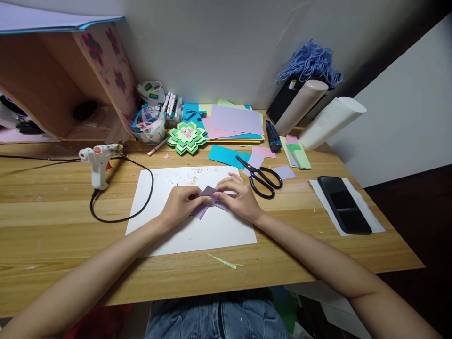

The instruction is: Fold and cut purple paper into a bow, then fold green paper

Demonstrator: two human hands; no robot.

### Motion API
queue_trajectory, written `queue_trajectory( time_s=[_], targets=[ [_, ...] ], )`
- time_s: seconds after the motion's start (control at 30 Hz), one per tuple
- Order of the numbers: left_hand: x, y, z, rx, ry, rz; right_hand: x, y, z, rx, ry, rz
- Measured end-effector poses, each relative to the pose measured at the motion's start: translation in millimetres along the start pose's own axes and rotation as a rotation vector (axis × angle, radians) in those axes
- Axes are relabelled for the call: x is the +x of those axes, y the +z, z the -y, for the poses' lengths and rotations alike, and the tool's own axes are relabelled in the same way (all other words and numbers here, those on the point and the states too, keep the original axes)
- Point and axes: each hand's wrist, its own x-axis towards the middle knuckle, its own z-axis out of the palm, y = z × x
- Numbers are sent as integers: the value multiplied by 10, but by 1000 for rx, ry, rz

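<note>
Over a white sheet of paper [169,235], both of my hands hold a folded piece of purple paper [208,191]. My left hand [181,202] pinches its left side between thumb and fingers. On the other side my right hand [242,197] grips it, thumb laid across the front. The paper has a pointed top and two flaps spreading downward; its middle is partly covered by my thumbs. Black-handled scissors [262,178] lie just beyond my right hand, blades pointing away to the left. Coloured specks dot the upper part of the white sheet.
A white glue gun [99,165] stands at left, its cord looping to the sheet. A layered green paper flower [187,137], stacked coloured paper [236,120] and a box cutter [273,136] are at the back. A black phone [344,205] lies at right.
</note>
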Motion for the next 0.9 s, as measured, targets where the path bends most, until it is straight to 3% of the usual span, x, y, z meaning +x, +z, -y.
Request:
queue_trajectory(
  time_s=[0.67,0.9],
  targets=[
    [5,-11,-22,-112,-26,65,-15,-13,42,54,59,36],
    [-18,5,23,-95,43,65,-7,-20,77,36,48,85]
  ],
)
